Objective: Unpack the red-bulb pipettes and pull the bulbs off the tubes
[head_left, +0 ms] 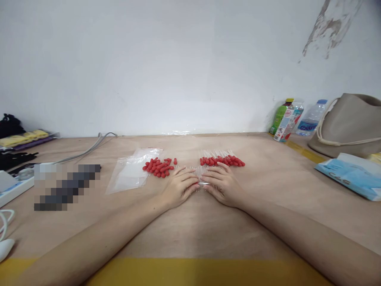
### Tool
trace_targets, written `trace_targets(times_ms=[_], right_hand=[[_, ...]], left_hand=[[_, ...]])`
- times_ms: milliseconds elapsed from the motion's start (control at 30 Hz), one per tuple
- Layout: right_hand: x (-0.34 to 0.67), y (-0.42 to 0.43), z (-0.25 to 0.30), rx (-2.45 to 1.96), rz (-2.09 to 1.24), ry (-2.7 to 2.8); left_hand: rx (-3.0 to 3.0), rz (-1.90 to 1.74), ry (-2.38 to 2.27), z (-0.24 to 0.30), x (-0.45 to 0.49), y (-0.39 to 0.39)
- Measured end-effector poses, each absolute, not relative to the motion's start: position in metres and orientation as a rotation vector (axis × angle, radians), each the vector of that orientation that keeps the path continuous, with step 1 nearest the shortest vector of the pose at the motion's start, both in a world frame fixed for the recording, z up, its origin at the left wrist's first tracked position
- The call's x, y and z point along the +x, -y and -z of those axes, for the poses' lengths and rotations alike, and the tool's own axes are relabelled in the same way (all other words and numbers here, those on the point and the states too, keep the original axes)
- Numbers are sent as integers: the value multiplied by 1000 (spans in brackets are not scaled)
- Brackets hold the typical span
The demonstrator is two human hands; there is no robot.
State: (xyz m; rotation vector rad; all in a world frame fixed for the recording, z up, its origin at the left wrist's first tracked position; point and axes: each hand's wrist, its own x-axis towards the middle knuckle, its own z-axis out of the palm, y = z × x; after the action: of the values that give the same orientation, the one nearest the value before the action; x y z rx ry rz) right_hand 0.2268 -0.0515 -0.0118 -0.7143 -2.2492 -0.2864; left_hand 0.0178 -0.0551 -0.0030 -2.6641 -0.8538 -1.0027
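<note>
My left hand (182,186) is closed, fingertips pinching a red rubber bulb of which only a sliver shows. Opposite it, my right hand (224,183) is closed on a thin clear glass dropper tube (204,183), which spans the small gap between both hands. More clear tubes (200,171) lie just beyond the fingers, partly covered by them. To the left of these is a loose pile of red rubber bulbs (157,167). Behind my right hand, a row of glass droppers with red bulbs (222,159) lies with the bulbs towards me.
Clear plastic bags (127,174) lie left of the bulb pile. Further left are a power strip (26,180), a grey cable (89,150) and a pixelated dark patch. At right stand bottles (282,119), a grey-beige bag (348,123) and a blue tissue pack (354,176). A white wall borders the table behind.
</note>
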Motion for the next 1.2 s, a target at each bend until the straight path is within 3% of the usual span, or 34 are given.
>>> trace_targets(times_ms=[533,1200], right_hand=[[221,51,17,-407,218,2176],[231,55,14,-351,414,2205]], left_hand=[[-2672,889,728,-2,19,63],[-2742,847,744,-5,16,67]])
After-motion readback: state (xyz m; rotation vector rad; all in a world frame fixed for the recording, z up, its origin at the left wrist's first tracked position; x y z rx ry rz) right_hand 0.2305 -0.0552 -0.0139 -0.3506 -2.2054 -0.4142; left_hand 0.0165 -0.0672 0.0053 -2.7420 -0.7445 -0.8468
